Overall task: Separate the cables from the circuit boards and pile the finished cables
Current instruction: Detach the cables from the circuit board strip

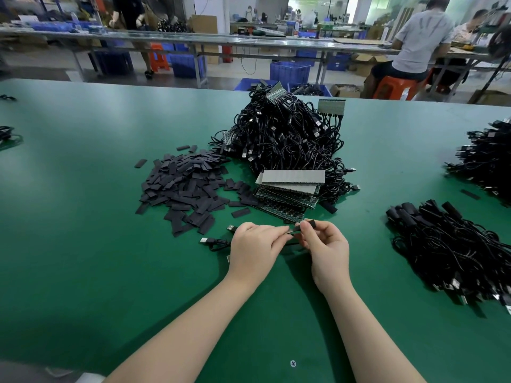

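Head view: both hands — left hand (255, 244), right hand (325, 244) — pinch one cable end (297, 229); finished cables (453, 250) piled right, big tangled heap (287, 136) left undone — roughly midway, I judge.

Desk (83, 189): showing plain green. Cable heap (287, 134) at desk centre: showing black. Sleeve pile (182, 186) left of heap: dark grey. Circuit boards (287, 194) before heap: green, grey-topped.

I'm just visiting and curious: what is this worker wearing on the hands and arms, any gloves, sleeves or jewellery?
Nothing at all, as far as the head view shows. The left hand and right hand are bare, with no gloves, rings or watch. Both forearms are uncovered right to the picture's bottom edge, so no sleeves show.
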{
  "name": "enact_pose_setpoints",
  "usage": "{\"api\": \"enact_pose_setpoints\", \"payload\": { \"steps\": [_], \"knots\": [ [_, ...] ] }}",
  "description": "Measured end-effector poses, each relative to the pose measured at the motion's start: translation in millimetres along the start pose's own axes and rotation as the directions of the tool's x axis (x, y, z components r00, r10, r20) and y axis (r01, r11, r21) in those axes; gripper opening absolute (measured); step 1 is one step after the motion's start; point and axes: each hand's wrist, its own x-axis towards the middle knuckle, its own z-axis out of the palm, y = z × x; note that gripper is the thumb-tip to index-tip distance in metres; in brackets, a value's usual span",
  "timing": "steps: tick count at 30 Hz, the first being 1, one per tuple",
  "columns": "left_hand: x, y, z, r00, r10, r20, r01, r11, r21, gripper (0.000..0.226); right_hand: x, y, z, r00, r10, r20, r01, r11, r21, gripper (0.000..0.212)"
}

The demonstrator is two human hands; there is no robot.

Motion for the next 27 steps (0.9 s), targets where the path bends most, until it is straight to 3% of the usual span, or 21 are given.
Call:
{"api": "enact_pose_setpoints", "payload": {
  "steps": [15,20,27],
  "knots": [
    [1.6,1.3,-4.2,0.999,0.02,0.048,-0.019,1.0,-0.02,0.016,-5.4,-2.6,3.0,0.996,-0.022,0.091,0.029,0.996,-0.079,0.008],
    [1.3,3.0,-5.2,0.998,0.059,0.027,-0.058,0.998,-0.027,0.017,-7.5,-3.3,3.2,0.994,-0.041,0.101,0.051,0.994,-0.094,0.019],
    [1.6,4.4,-5.2,0.999,-0.043,0.009,0.043,0.999,-0.007,0.019,-6.4,-1.8,3.6,0.997,-0.04,0.067,0.046,0.995,-0.089,0.017]
  ]
}}
